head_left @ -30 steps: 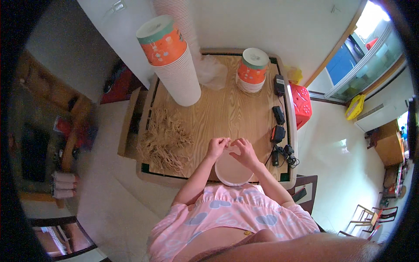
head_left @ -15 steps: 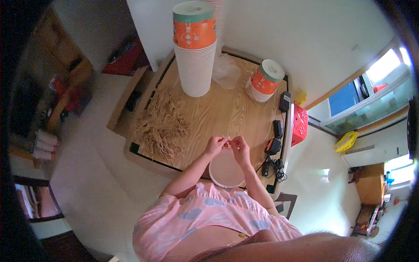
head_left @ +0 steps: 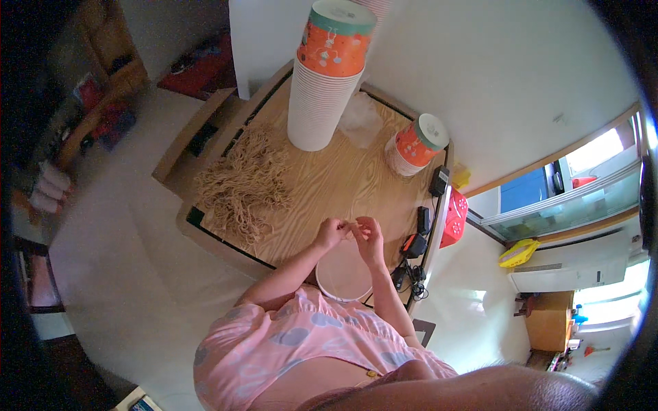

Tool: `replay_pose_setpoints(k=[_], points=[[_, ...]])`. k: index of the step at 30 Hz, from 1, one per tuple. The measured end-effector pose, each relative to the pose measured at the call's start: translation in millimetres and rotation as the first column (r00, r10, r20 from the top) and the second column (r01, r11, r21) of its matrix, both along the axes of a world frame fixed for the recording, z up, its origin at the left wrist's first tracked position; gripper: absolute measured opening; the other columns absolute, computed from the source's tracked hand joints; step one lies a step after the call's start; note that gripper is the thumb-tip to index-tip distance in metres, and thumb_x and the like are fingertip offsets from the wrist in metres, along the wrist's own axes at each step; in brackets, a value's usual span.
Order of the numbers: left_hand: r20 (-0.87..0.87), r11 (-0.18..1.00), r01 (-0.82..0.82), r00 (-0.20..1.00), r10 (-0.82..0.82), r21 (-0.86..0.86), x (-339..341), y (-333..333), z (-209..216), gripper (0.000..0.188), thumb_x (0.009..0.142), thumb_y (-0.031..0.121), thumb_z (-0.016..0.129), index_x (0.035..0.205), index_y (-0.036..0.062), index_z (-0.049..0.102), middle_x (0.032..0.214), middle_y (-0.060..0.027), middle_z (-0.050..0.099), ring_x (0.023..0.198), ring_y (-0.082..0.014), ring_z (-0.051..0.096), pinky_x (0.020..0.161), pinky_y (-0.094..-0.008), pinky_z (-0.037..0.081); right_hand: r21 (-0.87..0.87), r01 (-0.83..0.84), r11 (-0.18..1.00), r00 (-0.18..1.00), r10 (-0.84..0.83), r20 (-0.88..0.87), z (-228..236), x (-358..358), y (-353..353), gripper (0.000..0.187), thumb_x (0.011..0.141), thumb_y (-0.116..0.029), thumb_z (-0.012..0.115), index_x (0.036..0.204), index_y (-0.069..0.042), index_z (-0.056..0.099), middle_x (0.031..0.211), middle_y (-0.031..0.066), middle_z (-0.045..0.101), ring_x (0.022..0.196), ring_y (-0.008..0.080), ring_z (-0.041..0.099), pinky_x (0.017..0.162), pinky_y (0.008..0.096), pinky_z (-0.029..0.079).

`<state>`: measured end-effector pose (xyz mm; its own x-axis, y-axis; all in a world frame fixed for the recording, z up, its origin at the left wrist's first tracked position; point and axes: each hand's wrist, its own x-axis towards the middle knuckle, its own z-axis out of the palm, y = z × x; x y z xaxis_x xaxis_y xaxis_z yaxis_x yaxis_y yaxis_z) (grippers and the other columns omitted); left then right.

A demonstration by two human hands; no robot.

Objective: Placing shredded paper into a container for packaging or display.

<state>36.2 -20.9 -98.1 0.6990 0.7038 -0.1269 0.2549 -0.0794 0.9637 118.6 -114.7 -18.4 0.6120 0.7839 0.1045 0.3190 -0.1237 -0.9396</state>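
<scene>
My left hand (head_left: 331,234) and my right hand (head_left: 370,235) meet above a white paper cup (head_left: 343,277) that stands at the near edge of the wooden table (head_left: 336,181). Fingertips of both hands pinch a thin tan string (head_left: 351,227) between them. A loose pile of tan strings (head_left: 247,181) lies on the table's left side. A tall stack of white cups (head_left: 325,89), the top one orange and green, stands at the far side.
A short stack of orange and white cups (head_left: 415,147) sits far right beside a crumpled clear plastic bag (head_left: 360,120). Black chargers and cables (head_left: 415,243) line the table's right edge, next to a red crate (head_left: 456,219). Cardboard boxes (head_left: 188,147) stand left of the table.
The view has shifted and tilted, so the table appears closer. My hands stay together over the white cup, still working the string between the fingertips.
</scene>
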Motion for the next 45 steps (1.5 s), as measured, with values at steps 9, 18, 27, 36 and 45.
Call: replay_pose_setpoints(k=[9, 18, 27, 36, 45], points=[[0.073, 0.982, -0.027, 0.997, 0.013, 0.190, -8, -7, 41, 0.022, 0.075, 0.025, 0.063, 0.074, 0.0036, 0.066, 0.070, -0.0147, 0.060, 0.062, -0.0273, 0.059, 0.056, -0.0355, 0.044, -0.122, 0.047, 0.991, 0.999, -0.045, 0.012, -6, 26, 15, 0.010, 0.078, -0.012, 0.062, 0.080, -0.002, 0.063, 0.073, 0.0053, 0.060, 0.069, 0.0126, 0.056, 0.064, 0.0262, 0.045], [0.059, 0.983, 0.039, 0.997, -0.050, 0.177, -15, -2, 49, 0.019, 0.076, 0.021, 0.064, 0.079, 0.0031, 0.067, 0.073, -0.0122, 0.061, 0.068, -0.0236, 0.060, 0.060, -0.0325, 0.045, -0.137, -0.308, 0.942, 0.930, 0.268, -0.251, 17, 43, 11, 0.017, 0.083, -0.010, 0.058, 0.097, -0.001, 0.060, 0.082, 0.0018, 0.060, 0.077, 0.0075, 0.054, 0.073, 0.0222, 0.044], [0.114, 0.978, 0.029, 0.992, -0.053, 0.207, -15, -2, 59, 0.019, 0.077, 0.020, 0.064, 0.076, 0.0007, 0.065, 0.068, -0.0130, 0.059, 0.062, -0.0220, 0.059, 0.057, -0.0326, 0.044, -0.237, -0.201, 0.951, 0.960, 0.239, 0.145, 21, 33, 12, 0.018, 0.082, -0.015, 0.057, 0.076, 0.001, 0.056, 0.064, 0.0072, 0.056, 0.061, 0.0096, 0.050, 0.055, 0.0258, 0.041], [0.097, 0.978, 0.061, 0.992, -0.081, 0.199, -8, -5, 50, 0.023, 0.074, 0.028, 0.066, 0.079, 0.0055, 0.067, 0.071, -0.0133, 0.061, 0.063, -0.0267, 0.059, 0.058, -0.0338, 0.045, -0.245, -0.038, 0.969, 0.959, 0.105, 0.265, 13, 30, 11, 0.034, 0.084, -0.027, 0.056, 0.066, 0.002, 0.052, 0.049, 0.0090, 0.041, 0.047, 0.0131, 0.033, 0.043, 0.0308, 0.032], [0.169, 0.991, -0.022, 0.985, 0.044, -0.129, 3, 12, 13, 0.022, 0.082, 0.027, 0.058, 0.079, 0.0078, 0.069, 0.059, 0.0004, 0.054, 0.049, -0.0075, 0.046, 0.047, -0.0253, 0.039, -0.009, -0.293, 0.956, 0.913, 0.282, 0.293, 22, 13, -9, 0.013, 0.078, -0.018, 0.063, 0.082, -0.006, 0.065, 0.091, 0.0121, 0.058, 0.085, 0.0239, 0.055, 0.075, 0.0320, 0.044]])
